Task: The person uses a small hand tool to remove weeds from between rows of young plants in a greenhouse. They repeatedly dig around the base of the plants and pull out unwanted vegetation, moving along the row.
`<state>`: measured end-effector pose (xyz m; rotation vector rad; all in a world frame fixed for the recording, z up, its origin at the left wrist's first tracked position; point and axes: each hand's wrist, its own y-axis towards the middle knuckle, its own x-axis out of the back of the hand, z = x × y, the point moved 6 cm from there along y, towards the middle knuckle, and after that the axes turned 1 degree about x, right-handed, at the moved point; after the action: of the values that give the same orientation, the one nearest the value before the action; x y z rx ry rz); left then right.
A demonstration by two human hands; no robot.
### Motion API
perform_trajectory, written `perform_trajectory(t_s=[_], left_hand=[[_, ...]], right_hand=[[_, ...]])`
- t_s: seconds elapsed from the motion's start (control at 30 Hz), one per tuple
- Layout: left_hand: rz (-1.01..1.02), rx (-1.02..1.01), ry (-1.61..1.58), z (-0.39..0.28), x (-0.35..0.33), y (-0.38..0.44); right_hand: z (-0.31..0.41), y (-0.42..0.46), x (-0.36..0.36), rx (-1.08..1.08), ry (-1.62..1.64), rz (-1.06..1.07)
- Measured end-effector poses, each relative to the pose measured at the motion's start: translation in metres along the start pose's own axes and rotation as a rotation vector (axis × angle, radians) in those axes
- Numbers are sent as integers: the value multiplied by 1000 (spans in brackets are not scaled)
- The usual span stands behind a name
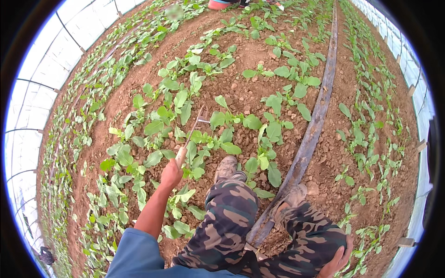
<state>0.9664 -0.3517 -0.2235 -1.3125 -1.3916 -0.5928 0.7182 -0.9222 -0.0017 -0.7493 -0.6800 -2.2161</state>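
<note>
My left hand [171, 174] is closed around the pale wooden handle of a small hand hoe [181, 155]. Its thin, rusty metal shank points away from me and bends over at the far end. A narrow bright edge shows at that end, low among leafy green seedlings [218, 120]; whether it touches the soil I cannot tell. My right hand [338, 261] rests on my camouflage-clad right knee [325, 236], thumb apart from the fingers, holding nothing. Part of that hand is hidden at the knee's far side.
A flat, dirt-covered irrigation hose [321, 107] runs lengthwise between my shoes [226, 168]. Rows of seedlings [361, 139] grow on both sides in brown, cloddy soil [250, 92]. Sheeted greenhouse walls [31, 104] curve along the edges. Another person [227, 3] is partly visible at the top.
</note>
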Motion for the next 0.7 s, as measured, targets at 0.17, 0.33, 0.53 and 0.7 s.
perform_trajectory(t_s=[0.17, 0.33, 0.53, 0.7], left_hand=[[-6, -17, 53, -50, 1, 83], [-51, -75, 119, -86, 0, 153], [-111, -114, 41, -99, 3, 125], [-18, -104, 136, -93, -21, 114]], right_hand=[[13, 15, -10, -19, -3, 69], [24, 22, -20, -83, -44, 63], [32, 27, -21, -19, -148, 63], [34, 27, -19, -20, -179, 52]])
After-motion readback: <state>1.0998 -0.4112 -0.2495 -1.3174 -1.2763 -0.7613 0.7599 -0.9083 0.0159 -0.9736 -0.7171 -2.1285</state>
